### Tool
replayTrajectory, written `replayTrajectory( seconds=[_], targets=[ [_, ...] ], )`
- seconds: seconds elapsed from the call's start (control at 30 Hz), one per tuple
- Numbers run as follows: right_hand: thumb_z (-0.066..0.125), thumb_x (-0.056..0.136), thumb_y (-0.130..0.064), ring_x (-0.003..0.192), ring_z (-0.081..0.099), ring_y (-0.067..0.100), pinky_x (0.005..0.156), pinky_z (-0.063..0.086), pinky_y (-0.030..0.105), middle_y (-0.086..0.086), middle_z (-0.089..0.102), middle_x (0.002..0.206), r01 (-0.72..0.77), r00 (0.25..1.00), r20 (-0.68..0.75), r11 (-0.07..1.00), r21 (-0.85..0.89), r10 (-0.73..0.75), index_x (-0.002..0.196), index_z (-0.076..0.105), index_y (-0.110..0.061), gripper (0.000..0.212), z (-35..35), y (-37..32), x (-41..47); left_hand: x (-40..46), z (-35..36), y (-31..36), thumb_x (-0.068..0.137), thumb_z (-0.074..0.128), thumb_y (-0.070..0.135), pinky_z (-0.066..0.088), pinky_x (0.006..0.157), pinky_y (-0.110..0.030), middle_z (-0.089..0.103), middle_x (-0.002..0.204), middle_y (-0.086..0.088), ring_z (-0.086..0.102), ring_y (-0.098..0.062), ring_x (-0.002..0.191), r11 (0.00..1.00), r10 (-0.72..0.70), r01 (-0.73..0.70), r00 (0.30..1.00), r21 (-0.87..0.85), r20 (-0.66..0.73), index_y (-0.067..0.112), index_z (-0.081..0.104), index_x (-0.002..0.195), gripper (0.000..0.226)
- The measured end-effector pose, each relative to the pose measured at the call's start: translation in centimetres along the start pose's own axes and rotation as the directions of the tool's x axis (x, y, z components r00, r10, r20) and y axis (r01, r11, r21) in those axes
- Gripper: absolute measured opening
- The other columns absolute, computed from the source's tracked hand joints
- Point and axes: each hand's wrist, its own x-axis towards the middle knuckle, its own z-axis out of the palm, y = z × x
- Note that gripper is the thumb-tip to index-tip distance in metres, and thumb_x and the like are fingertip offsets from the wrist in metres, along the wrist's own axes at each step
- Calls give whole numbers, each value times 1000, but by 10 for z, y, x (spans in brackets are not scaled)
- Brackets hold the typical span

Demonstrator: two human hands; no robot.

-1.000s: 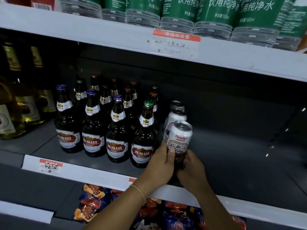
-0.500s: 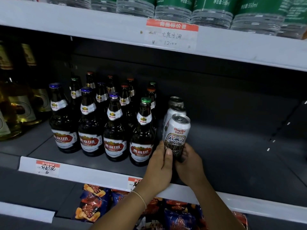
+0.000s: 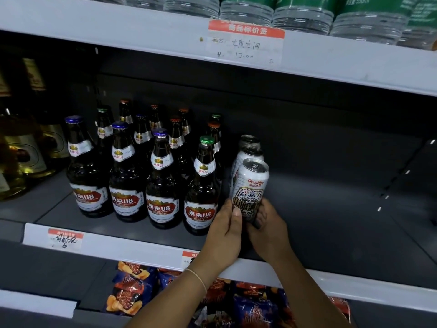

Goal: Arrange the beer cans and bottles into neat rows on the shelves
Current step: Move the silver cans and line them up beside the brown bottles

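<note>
Dark shop shelf (image 3: pixel 331 209), front edge carrying price tags; right half of it bare. Beer bottles (image 3: pixel 163 183) stand in four rows toward the left, front row near the front edge. Just beside the rightmost bottle, three cans form a single file running toward the back.

Front can (image 3: pixel 251 188) stands upright at the head of that file, close to the front edge. Left hand (image 3: pixel 224 233) wraps its left side, thumb across the label; right hand (image 3: pixel 267 226) cups its lower right side, fingers curled round it. Both hands hold the can low down.

Risks, as judged:
- Grip sits low, so a sideways nudge could tip the can's top into the can behind (image 3: pixel 248 155) or the green-capped bottle (image 3: pixel 203 185).
- Left wrist is near that bottle; pulling back carelessly could knock it toward the edge.
- Whether the can's base sits fully on the shelf cannot be told; the hands hide it.
</note>
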Motion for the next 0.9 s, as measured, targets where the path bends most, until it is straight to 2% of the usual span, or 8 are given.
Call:
replayTrajectory(
  seconds=[0.07, 0.13, 0.27, 0.43, 0.6, 0.73, 0.8, 0.9],
  targets=[
    [70, 84, -1, 105, 63, -9, 95, 50, 16, -20, 68, 113, 4, 1000, -4, 1000, -22, -4, 132, 53, -26, 56, 1, 1, 0, 0, -1, 0, 104, 34, 30, 12, 92, 9, 31, 137, 21, 26, 21, 120, 1000, -10, 10, 1000, -2, 9, 20, 29, 149, 46],
    [68, 85, -1, 105, 62, -9, 95, 49, 16, -24, 67, 111, 2, 1000, -8, 999, -35, -3, 130, 52, -31, 57, 2, 2, 1, 1, -1, -1, 104, 34, 30, 11, 89, 11, 31, 137, 21, 26, 18, 123, 1000, -18, 18, 1000, -2, 15, 20, 28, 149, 47],
    [66, 85, 0, 104, 62, -10, 94, 48, 17, -31, 65, 104, 0, 1000, -11, 998, -63, -1, 120, 48, -46, 61, 2, 5, 3, 2, 0, 0, 104, 34, 32, 13, 103, -1, 31, 141, 17, 21, 9, 130, 1000, -20, 20, 999, -12, 33, 18, 26, 151, 49],
    [65, 85, 0, 107, 63, -3, 99, 51, 30, -20, 69, 112, 28, 1000, -4, 997, -73, -29, 124, 55, -34, 53, 2, 8, 2, 0, 1, 2, 104, 32, 33, 11, 108, -10, 29, 138, 17, 20, 8, 130, 1000, -8, 7, 999, 28, 32, 16, 25, 152, 51],
    [66, 87, -5, 109, 63, -1, 100, 52, 35, -18, 69, 115, 47, 999, 6, 995, -92, -47, 129, 52, -33, 52, 1, 5, 1, -3, 4, 5, 105, 33, 30, 9, 91, 11, 30, 134, 18, 21, 9, 127, 998, 21, -21, 1000, 64, 3, 16, 27, 151, 49],
    [67, 87, -14, 109, 64, 2, 100, 52, 40, -18, 68, 116, 37, 999, 38, 996, -84, -34, 129, 51, -37, 50, -2, 3, 1, -6, 5, 2, 104, 33, 30, 4, 99, 6, 30, 145, 8, 18, 5, 131, 984, 82, -81, 997, 158, 1, 12, 22, 152, 52],
    [68, 86, -16, 111, 63, 2, 101, 51, 40, -18, 68, 118, 25, 997, 72, 997, -72, -20, 129, 50, -37, 51, -5, 1, -1, -11, 5, 4, 104, 34, 29, 7, 99, 6, 32, 142, 11, 22, 3, 132, 977, 118, -112, 993, 181, -22, 10, 28, 151, 50],
    [66, 89, -11, 118, 57, -2, 106, 46, 32, -23, 61, 126, 39, 995, 90, 997, -65, -33, 138, 45, -33, 58, -14, -2, -4, -21, 4, 6, 99, 36, 29, 25, 97, 3, 51, 133, 3, 44, -3, 120, 958, 223, -197, 969, 209, -105, 9, 51, 137, 45]
  ],
)
